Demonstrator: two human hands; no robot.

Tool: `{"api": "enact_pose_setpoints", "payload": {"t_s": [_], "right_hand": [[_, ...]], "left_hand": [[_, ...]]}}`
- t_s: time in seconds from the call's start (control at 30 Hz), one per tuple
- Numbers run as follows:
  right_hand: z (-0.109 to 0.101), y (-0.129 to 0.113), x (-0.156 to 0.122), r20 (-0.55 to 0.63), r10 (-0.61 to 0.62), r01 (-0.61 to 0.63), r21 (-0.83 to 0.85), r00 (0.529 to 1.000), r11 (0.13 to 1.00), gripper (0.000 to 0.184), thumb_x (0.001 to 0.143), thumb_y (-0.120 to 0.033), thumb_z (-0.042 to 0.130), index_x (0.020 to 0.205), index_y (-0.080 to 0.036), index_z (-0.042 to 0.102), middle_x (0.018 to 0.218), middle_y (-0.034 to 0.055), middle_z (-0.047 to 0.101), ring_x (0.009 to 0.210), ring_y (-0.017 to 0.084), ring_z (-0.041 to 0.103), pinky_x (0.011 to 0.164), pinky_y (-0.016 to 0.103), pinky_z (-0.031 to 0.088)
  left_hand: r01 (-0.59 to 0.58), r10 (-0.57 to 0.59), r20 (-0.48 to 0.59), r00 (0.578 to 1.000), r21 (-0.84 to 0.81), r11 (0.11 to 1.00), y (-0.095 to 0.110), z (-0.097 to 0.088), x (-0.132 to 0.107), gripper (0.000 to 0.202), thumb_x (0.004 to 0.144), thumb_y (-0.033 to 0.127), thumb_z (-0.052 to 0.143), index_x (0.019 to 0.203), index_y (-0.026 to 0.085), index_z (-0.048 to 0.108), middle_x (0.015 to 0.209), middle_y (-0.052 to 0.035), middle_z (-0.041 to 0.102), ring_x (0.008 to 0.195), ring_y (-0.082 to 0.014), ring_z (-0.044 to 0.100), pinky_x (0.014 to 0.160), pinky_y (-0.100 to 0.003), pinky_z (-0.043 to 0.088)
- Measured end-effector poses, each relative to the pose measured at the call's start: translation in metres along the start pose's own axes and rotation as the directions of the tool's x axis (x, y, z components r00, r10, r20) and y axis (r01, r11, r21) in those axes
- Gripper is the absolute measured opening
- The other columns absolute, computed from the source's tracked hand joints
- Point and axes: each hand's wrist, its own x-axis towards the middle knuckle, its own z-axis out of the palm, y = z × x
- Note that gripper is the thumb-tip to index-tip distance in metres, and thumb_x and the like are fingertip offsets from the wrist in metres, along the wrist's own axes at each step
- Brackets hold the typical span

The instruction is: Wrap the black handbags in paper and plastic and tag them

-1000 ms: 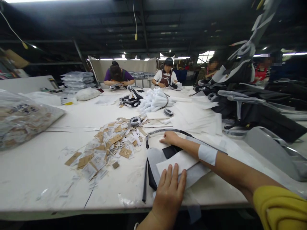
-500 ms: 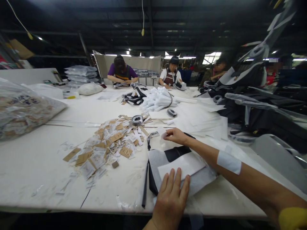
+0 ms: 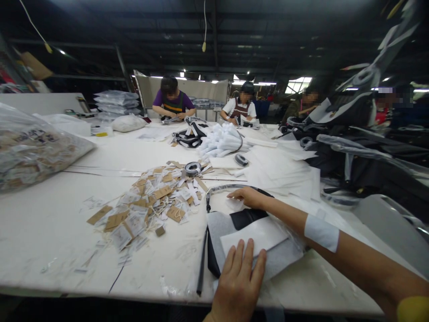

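Note:
My left hand (image 3: 236, 281) lies flat, fingers spread, on a folded white sheet (image 3: 254, 237). That sheet rests on grey-white wrapping paper (image 3: 219, 223) over a black bag (image 3: 246, 214), which lies on the table in front of me. My right hand (image 3: 248, 197) is at the bag's far side, inside the curve of its plastic-wrapped handle (image 3: 231, 186). Its fingers are closed over a thin, whitish translucent piece (image 3: 234, 204), whose kind I cannot make out. A dark strap (image 3: 202, 264) hangs along the bag's left side.
Left of the bag spreads a pile of tags (image 3: 150, 201). A plastic sack of tags (image 3: 36, 152) stands far left. Wrapped coils (image 3: 192, 168), white rolls (image 3: 221, 138) and white sheets (image 3: 281, 170) lie beyond. Black bags (image 3: 372, 156) are heaped at right. Co-workers sit across the table.
My right hand has lowered the whitish piece from over the handle to inside its curve, so the handle's arch now shows. My left hand has stayed on the folded sheet.

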Motion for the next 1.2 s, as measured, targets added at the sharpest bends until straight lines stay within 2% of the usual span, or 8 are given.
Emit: {"api": "enact_pose_setpoints", "payload": {"t_s": [0.13,0.23,0.37,0.6,0.77,0.93,1.1,1.2], "right_hand": [[-0.001,-0.002,0.007,-0.015,0.039,-0.04,-0.006,0.999,0.999,0.031,0.087,-0.021,0.057,0.114,-0.02,0.074,0.114,0.0075,0.074,0.102,0.022,0.069,0.089,0.03,0.051],[-0.001,-0.005,0.01,0.005,0.054,-0.053,-0.035,0.999,0.998,0.028,0.082,-0.031,0.069,0.107,-0.021,0.076,0.106,0.006,0.076,0.089,0.02,0.07,0.079,0.027,0.051],[0.004,-0.01,0.013,0.017,0.063,-0.061,-0.106,0.998,0.992,0.028,0.071,-0.031,0.08,0.097,-0.021,0.078,0.094,0.0048,0.076,0.081,0.02,0.068,0.073,0.025,0.047],[0.005,-0.014,0.021,-0.023,0.099,-0.102,-0.207,0.995,0.973,0.021,0.088,-0.037,0.065,0.095,-0.024,0.079,0.095,0.0046,0.077,0.088,0.021,0.068,0.071,0.026,0.043],[0.005,-0.018,0.028,-0.044,0.08,-0.089,-0.259,0.996,0.962,0.019,0.088,-0.039,0.066,0.094,-0.027,0.079,0.096,0.0031,0.077,0.09,0.022,0.068,0.07,0.026,0.042],[0.006,-0.019,0.042,-0.142,0.047,-0.09,-0.311,0.989,0.946,0.023,0.092,-0.04,0.062,0.098,-0.024,0.078,0.097,0.0056,0.076,0.087,0.021,0.066,0.07,0.027,0.04],[-0.003,-0.025,0.058,-0.239,0.011,-0.099,-0.359,0.971,0.928,0.027,0.096,-0.038,0.057,0.099,-0.021,0.077,0.101,0.0081,0.072,0.091,0.02,0.064,0.07,0.027,0.038],[-0.009,-0.034,0.057,-0.274,-0.012,-0.097,-0.383,0.962,0.919,0.033,0.099,-0.041,0.05,0.101,-0.022,0.076,0.106,0.0083,0.071,0.091,0.021,0.063,0.068,0.028,0.037]], "left_hand": [[0.012,-0.012,-0.022,1.0,-0.008,1.0,0.0,0.0,0.002,0.037,0.101,0.02,0.04,0.129,0.024,0.064,0.127,-0.0078,0.068,0.117,-0.0257,0.064,0.092,-0.037,0.057],[0.019,-0.019,-0.039,0.999,-0.011,1.0,0.0,-0.001,0.003,0.037,0.101,0.019,0.039,0.127,0.024,0.065,0.126,-0.0076,0.069,0.115,-0.0255,0.065,0.09,-0.037,0.058],[0.016,-0.016,-0.038,0.999,-0.015,1.0,0.0,-0.001,0.003,0.036,0.101,0.019,0.04,0.126,0.024,0.066,0.125,-0.0075,0.069,0.115,-0.0255,0.066,0.09,-0.036,0.058],[0.018,-0.018,-0.03,0.999,-0.01,1.0,0.0,0.0,0.002,0.037,0.101,0.02,0.039,0.127,0.024,0.065,0.126,-0.0077,0.069,0.115,-0.0256,0.066,0.09,-0.037,0.058],[0.014,-0.015,-0.027,1.0,-0.014,1.0,-0.001,0.001,0.002,0.036,0.101,0.02,0.042,0.129,0.024,0.064,0.126,-0.0071,0.069,0.116,-0.0252,0.065,0.092,-0.036,0.057],[0.005,-0.007,-0.032,0.999,-0.049,0.999,-0.009,0.001,0.003,0.033,0.101,0.022,0.045,0.126,0.025,0.065,0.127,-0.0058,0.068,0.116,-0.0239,0.065,0.094,-0.036,0.056],[-0.036,0.035,-0.02,0.999,-0.051,0.998,-0.016,0.001,0.003,0.031,0.1,0.022,0.047,0.125,0.026,0.066,0.126,-0.0051,0.069,0.116,-0.0231,0.065,0.093,-0.036,0.056],[-0.026,0.025,-0.023,0.999,-0.049,0.998,-0.016,0.001,0.003,0.031,0.101,0.022,0.046,0.124,0.026,0.066,0.126,-0.0047,0.069,0.115,-0.0232,0.066,0.092,-0.036,0.057]]}}
